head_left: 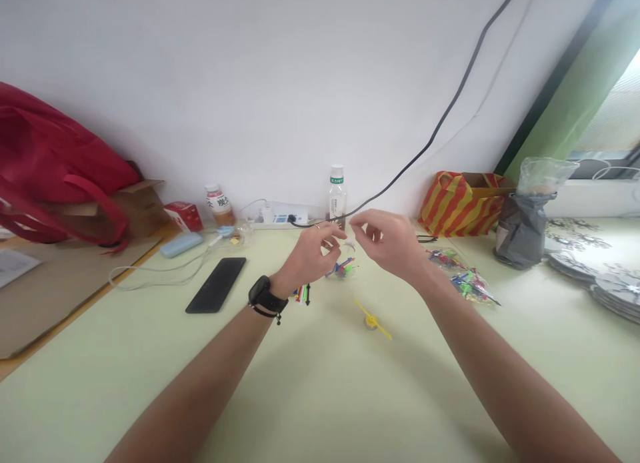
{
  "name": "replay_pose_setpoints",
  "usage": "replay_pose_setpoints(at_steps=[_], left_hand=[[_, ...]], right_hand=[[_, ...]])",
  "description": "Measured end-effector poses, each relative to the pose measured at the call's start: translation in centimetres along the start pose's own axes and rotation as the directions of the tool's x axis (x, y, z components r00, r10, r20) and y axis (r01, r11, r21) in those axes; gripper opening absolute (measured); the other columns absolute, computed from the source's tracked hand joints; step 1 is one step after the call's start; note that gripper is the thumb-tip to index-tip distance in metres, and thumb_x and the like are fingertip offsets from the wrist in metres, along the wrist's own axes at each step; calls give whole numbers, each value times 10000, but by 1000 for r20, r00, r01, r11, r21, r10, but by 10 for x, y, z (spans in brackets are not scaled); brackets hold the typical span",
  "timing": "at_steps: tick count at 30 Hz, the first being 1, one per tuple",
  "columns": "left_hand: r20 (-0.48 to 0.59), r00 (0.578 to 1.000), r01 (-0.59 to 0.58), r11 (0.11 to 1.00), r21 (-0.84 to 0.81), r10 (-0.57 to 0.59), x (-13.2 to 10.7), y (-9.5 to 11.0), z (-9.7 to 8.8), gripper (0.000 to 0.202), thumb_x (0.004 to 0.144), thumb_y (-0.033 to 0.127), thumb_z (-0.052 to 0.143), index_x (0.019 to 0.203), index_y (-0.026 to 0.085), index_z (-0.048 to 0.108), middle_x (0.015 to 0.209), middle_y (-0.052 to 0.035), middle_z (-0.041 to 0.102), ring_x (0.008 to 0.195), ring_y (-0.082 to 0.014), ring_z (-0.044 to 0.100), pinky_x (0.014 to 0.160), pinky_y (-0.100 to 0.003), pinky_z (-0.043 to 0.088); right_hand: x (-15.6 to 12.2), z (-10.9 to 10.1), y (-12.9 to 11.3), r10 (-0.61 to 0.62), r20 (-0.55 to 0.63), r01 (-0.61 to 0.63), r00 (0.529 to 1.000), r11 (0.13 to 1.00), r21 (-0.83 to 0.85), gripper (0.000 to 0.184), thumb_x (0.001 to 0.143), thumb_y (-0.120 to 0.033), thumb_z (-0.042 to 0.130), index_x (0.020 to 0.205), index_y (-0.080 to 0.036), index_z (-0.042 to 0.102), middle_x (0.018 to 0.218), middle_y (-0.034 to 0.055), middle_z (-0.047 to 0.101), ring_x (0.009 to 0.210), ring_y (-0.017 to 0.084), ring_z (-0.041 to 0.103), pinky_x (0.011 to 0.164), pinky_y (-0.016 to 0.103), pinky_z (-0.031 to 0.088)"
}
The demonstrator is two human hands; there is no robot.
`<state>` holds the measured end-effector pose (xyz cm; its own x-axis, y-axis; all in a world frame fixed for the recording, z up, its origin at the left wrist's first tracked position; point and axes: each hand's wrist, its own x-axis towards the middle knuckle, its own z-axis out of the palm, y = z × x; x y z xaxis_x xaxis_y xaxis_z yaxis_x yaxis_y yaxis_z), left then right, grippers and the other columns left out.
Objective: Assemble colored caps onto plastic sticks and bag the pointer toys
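My left hand (316, 255), with a black watch (261, 296) on the wrist, hovers above the table, fingers curled and the thumb apart from the index finger. I see nothing held in it. Close by on the right, my right hand (389, 244) is raised with thumb and fingertips pinched together; whatever is between them is too small to make out. Below the hands lies a yellow pointer-shaped plastic piece (371, 321) with a round centre. Beyond it is a clear bag of small coloured plastic pieces (345, 268). Several coloured arrow-shaped pieces (303, 294) lie partly behind my left wrist.
A black phone (216, 285) and pale blue power bank (181, 244) lie left. Bottles (337, 195) and a power strip (295, 216) stand along the wall. Bagged coloured parts (473, 286), a striped bag (463, 203) and stacked grey discs (617, 296) are right. A black cable (430, 143) hangs down.
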<state>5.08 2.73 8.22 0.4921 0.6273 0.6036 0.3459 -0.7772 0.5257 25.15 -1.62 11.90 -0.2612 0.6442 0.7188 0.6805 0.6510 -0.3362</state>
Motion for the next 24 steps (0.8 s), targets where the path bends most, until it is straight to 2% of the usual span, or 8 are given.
replay_pose_setpoints(at_steps=[3, 7, 10, 12, 15, 20, 24], left_hand=[[22, 1000, -3, 1000, 8, 3, 0, 2, -4, 240, 808, 78, 616, 985, 188, 735, 1095, -58, 713, 871, -160, 710, 789, -288, 596], [79, 996, -37, 995, 95, 29, 0, 7, -10, 78, 842, 175, 683, 866, 210, 749, 1121, -51, 719, 994, -202, 692, 807, -312, 569], [116, 993, -32, 993, 115, 19, 1, 10, -13, 99, 897, 210, 654, 864, 222, 747, 1103, -42, 727, 961, -194, 685, 783, -313, 549], [133, 991, -24, 994, 109, 9, 2, 11, -15, 125, 941, 244, 625, 905, 227, 743, 1082, -42, 734, 944, -193, 682, 791, -317, 541], [158, 987, -25, 996, 91, 10, 3, 11, -16, 179, 997, 300, 580, 947, 229, 736, 1053, -46, 739, 938, -197, 676, 827, -324, 533], [171, 984, -53, 995, 85, 38, 4, 10, -19, 244, 1040, 335, 523, 969, 226, 728, 1017, -55, 741, 933, -212, 676, 848, -336, 510], [157, 986, -69, 995, 77, 56, 5, 12, -19, 251, 1046, 353, 518, 976, 223, 722, 1022, -52, 741, 918, -210, 673, 836, -332, 496]], right_hand=[[0, 5, 2, 24, -123, -26, 992, 1000, -11, 156, 945, -184, 537, 925, -214, 688, 829, 28, 721, 618, 149, 569, 635, 273, 415], [-1, 9, 7, 28, -113, -41, 993, 992, -120, 194, 951, -170, 507, 919, -214, 692, 826, 34, 720, 644, 160, 577, 627, 281, 379], [-1, 9, 9, 50, -92, -63, 994, 986, -151, 214, 952, -155, 492, 926, -210, 697, 845, 38, 723, 670, 164, 581, 633, 284, 358], [-1, 8, 8, 74, -45, -79, 996, 987, -138, 200, 941, -154, 510, 917, -212, 699, 824, 27, 717, 655, 160, 567, 633, 283, 351], [0, 7, 7, 100, 90, -89, 991, 989, -115, 180, 918, -140, 536, 882, -215, 696, 786, 8, 706, 633, 152, 541, 630, 279, 341], [1, 9, 10, 89, 279, -58, 956, 991, -117, 235, 927, -106, 502, 892, -217, 706, 813, 23, 719, 698, 166, 568, 643, 277, 328], [2, 3, 12, 91, 352, -74, 932, 995, -64, 224, 902, -114, 522, 904, -212, 724, 774, 17, 708, 658, 157, 552, 646, 275, 344]])
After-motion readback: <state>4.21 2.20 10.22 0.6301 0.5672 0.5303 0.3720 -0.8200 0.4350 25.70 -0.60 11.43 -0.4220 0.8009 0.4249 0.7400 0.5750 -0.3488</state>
